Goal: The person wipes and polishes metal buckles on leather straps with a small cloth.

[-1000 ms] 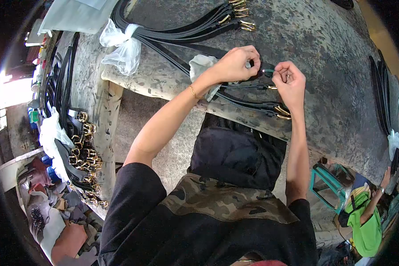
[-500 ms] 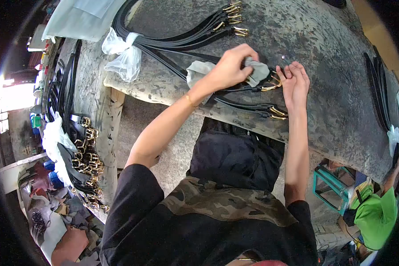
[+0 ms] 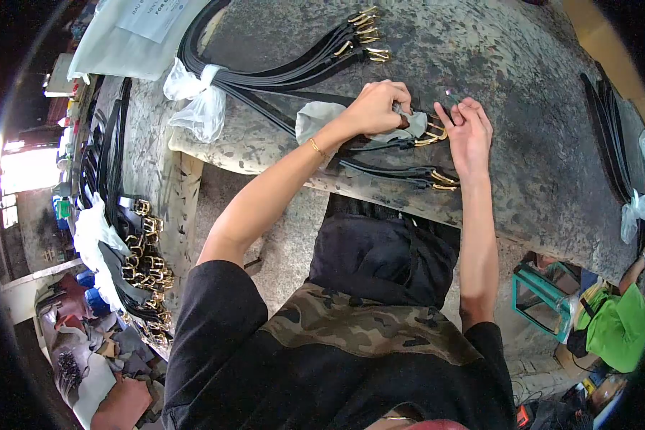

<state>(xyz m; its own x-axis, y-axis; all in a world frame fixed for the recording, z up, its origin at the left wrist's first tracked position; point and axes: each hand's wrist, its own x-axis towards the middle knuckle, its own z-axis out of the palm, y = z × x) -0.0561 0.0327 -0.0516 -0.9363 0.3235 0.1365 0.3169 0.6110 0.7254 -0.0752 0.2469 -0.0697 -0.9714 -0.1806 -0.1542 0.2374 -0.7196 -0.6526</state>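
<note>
My left hand [image 3: 376,107] is closed on a grey cloth [image 3: 317,120], which bunches out past its fingers and hangs back under the wrist. The cloth lies over black belt straps, beside their gold buckles [image 3: 431,132]. Just right of these buckles is my right hand [image 3: 469,132], palm turned up, fingers loosely curled and apart, with its thumb side close to the metal. Nearer to me, another set of black straps [image 3: 387,172] with gold buckles lies along the table edge. A small shiny spot [image 3: 449,93] shows on the table beyond my right fingertips.
A belt bundle [image 3: 279,75] tied with white plastic lies on the worn table [image 3: 523,165]. More belts [image 3: 609,136] rest at far right, and buckled belts [image 3: 147,265] hang at left. A person in green [image 3: 620,330] is at lower right, near a teal frame [image 3: 541,301].
The whole view has shifted slightly. My left hand with the cloth has shifted a little back from the buckle ends, uncovering more of them. My right hand stays beside them.
</note>
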